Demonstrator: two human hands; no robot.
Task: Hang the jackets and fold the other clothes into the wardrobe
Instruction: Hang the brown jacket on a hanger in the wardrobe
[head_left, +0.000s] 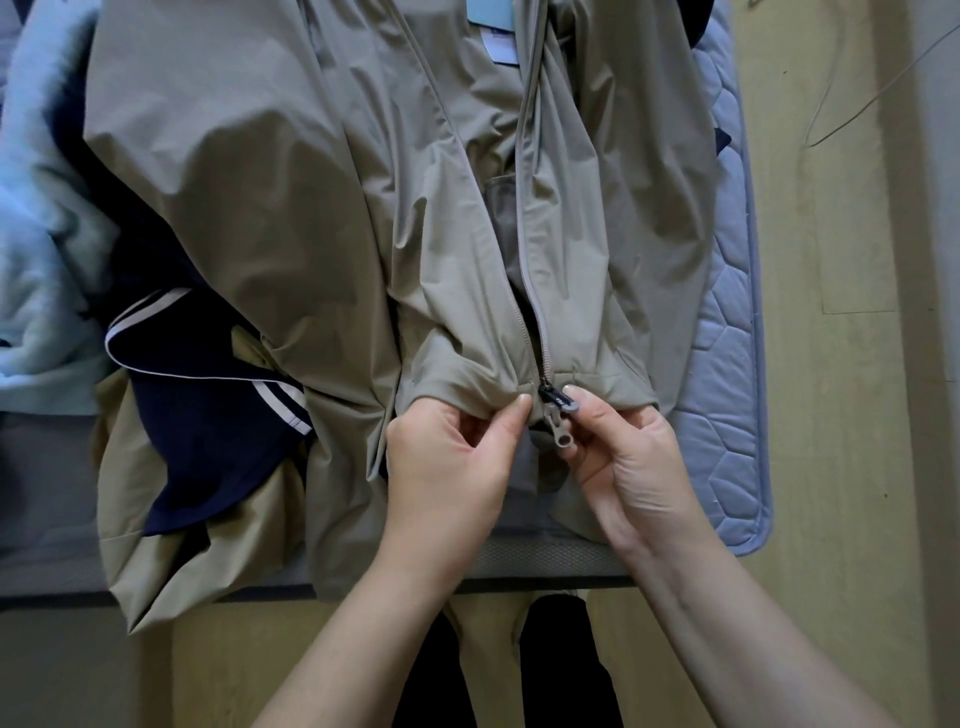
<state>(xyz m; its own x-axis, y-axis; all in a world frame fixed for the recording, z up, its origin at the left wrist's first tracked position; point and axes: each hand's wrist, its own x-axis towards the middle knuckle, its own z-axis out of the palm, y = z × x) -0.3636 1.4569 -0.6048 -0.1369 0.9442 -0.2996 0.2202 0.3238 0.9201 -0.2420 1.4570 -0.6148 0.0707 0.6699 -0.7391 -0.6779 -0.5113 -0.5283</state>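
Both hands work at the hem of the beige zip jacket (291, 208), which lies front-up on the quilted mattress pad (727, 364), partly over a navy striped garment (208, 374). The left hand (452, 467) pinches the hem beside the zip. The right hand (634, 467) pinches the zipper slider (556, 402). The fabric appears thin, light and probably slippery; grasp it at the hem or shoulders.

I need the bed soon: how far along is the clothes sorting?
Nothing looks finished: no wardrobe or hanger is in view. In hand: the khaki zip-up jacket lies on the grey bed, left hand pinching its hem, right hand gripping the zipper slider at the bottom. Left: hanging it, plus the navy white-striped garment beside it.
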